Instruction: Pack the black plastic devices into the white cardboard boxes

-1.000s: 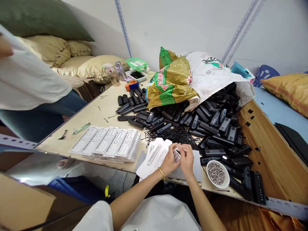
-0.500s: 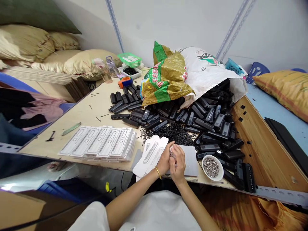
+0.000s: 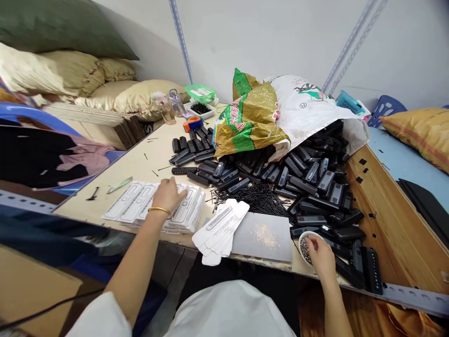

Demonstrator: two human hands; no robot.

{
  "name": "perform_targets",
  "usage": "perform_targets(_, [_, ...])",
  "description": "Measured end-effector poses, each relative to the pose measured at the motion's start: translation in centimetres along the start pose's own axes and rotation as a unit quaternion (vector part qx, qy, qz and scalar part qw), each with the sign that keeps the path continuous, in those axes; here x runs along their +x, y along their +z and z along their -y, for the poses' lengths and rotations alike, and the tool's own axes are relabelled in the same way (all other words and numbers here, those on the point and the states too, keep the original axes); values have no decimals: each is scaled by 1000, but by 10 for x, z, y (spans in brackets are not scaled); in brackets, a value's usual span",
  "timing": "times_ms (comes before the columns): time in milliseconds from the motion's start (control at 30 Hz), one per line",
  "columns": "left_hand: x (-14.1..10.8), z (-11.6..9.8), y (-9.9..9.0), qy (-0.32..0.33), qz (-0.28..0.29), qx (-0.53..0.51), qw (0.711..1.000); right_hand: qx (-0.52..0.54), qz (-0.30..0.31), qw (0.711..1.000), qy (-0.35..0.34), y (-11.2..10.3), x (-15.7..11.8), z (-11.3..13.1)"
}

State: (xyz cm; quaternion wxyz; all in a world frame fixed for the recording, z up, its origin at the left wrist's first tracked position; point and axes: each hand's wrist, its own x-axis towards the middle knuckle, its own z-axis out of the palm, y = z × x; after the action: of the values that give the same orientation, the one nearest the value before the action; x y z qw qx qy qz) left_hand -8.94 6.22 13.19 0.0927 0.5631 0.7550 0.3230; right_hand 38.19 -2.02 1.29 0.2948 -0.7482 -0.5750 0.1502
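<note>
My left hand [image 3: 169,197] lies over the row of flat white printed boxes [image 3: 131,201] at the table's front left. Its thumb and fingers are closed around one of them, and the palm hides most of that box. My right hand [image 3: 320,257] reaches into a white bowl [image 3: 303,261] at the front right. Its fingertips are pinched together among small shiny metal pieces [image 3: 306,248], and their exact hold is partly hidden. Between my hands, several flat white printed cartons [image 3: 219,229] lie fanned on a grey sheet [image 3: 245,236].
Black plastic cases [image 3: 308,196] are heaped behind and right of the bowl, with thin black sticks [image 3: 254,199] before them. A gold-green bag [image 3: 250,121] and a white sack [image 3: 308,105] cover the heap. A wooden board [image 3: 389,210] edges the right side. A green cutter [image 3: 119,184] lies left.
My hands, together over the grey sheet before, have parted. The left went to the boxes, the right into the bowl. A patch of pale bits on the sheet is now uncovered.
</note>
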Motion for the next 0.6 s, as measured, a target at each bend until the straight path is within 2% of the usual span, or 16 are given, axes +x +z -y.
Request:
perform_targets(67, [0,-4,18,18,-1,-8,1000,-14,-3,1000,-19,9,-4,-19])
perform_targets(133, [-1,-21,48,52,36,-37,997,-5,-16,999,-30,18,-7,-28])
perform_targets(200, [0,-43,85,80,125,-77,986,14,-34,999,-35,23,-8,-29])
perform_targets(233, [1,-54,103,80,148,-85,982,23,-45,998,-38,24,-9,-27])
perform_targets(300, [5,-70,137,72,169,-96,978,42,-70,996,-35,23,-11,-23])
perform_targets(367, [9,-80,161,64,173,-110,977,70,-102,992,-7,19,-14,-17])
perform_targets(467, [15,-84,176,48,174,-143,973,162,-140,974,68,13,-20,-5])
perform_targets(600, [19,-82,167,25,173,-203,963,330,-133,928,105,10,-19,22])
